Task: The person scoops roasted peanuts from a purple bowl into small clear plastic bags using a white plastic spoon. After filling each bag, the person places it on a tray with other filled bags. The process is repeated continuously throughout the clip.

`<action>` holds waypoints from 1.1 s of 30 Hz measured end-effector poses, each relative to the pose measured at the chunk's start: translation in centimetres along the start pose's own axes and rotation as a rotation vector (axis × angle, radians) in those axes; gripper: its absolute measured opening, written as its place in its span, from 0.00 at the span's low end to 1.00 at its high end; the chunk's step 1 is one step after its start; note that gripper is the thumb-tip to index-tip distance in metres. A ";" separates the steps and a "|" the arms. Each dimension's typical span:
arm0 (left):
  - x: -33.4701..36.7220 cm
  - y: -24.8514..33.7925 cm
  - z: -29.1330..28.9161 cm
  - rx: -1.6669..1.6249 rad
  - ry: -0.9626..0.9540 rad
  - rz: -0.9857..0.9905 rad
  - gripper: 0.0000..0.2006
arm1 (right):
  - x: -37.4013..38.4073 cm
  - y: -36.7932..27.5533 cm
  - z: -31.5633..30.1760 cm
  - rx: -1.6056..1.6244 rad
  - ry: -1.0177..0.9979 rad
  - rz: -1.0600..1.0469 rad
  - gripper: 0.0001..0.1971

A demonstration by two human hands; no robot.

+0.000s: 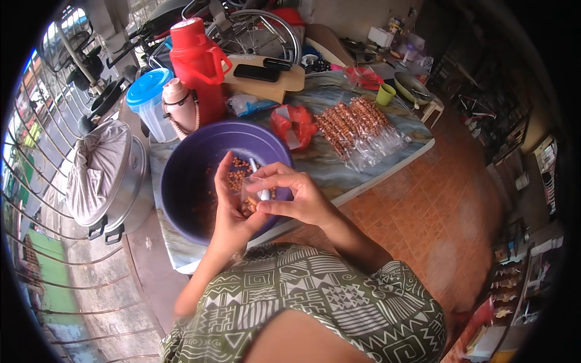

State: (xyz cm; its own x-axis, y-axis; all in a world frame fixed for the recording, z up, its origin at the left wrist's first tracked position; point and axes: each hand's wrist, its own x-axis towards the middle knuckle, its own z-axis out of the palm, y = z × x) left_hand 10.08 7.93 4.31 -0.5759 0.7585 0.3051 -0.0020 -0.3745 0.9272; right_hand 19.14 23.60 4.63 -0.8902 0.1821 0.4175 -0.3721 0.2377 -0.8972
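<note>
Over a large purple basin (187,148) I hold a small clear plastic bag (249,189) with some brown nuts in its bottom. My left hand (229,212) is closed round the bag from the left. The fingers of my right hand (298,196) pinch at the bag's upper part from the right. Beside my right fingers shows a slender white utensil (265,195); its full shape is partly hidden, and I cannot tell whether the hand grips it. Loose brown nuts (238,178) lie in the basin beneath my hands.
Filled nut packets (357,130) lie in rows on the marbled table (387,154), near a red plastic bag (293,126) and a green cup (385,94). Behind the basin stand a red flask (196,66), a pink bottle (180,106) and a blue-lidded container (150,100). A cloth-covered pot (124,175) stands left.
</note>
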 end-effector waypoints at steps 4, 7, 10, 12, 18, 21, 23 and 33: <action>1.1 -1.8 5.7 -0.059 -0.034 -0.070 0.55 | -1.7 -0.7 -5.0 -0.039 0.002 -0.029 0.08; 2.4 -3.4 8.7 -0.057 -0.092 -0.063 0.58 | -1.9 -2.0 -8.9 -0.167 0.086 -0.075 0.05; 3.9 -4.6 10.0 0.165 -0.077 0.077 0.59 | -1.4 -3.3 -15.4 -0.252 0.164 -0.090 0.04; 3.9 -5.6 10.7 0.187 -0.008 0.068 0.54 | -0.7 -2.9 -19.2 -0.540 0.074 -0.129 0.05; 3.1 -7.3 13.1 -0.022 0.088 -0.084 0.49 | 6.1 0.5 -33.0 -0.574 0.207 -0.091 0.08; 3.2 -8.1 13.6 -0.031 0.139 -0.065 0.46 | 9.4 2.8 -38.2 -0.504 0.259 -0.061 0.08; 3.3 -8.3 13.6 0.004 0.175 -0.094 0.45 | 11.3 4.5 -40.7 -0.493 0.252 0.004 0.07; 3.7 -8.7 13.9 0.032 0.233 -0.102 0.36 | 1.2 14.3 -41.9 -0.792 0.275 0.030 0.07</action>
State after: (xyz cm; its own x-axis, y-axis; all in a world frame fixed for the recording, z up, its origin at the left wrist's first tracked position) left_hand 19.35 21.44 0.43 -0.7467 0.6469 0.1550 -0.0460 -0.2826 0.9581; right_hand 23.79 67.20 -1.64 -0.7629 0.4004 0.5076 0.0359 0.8101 -0.5851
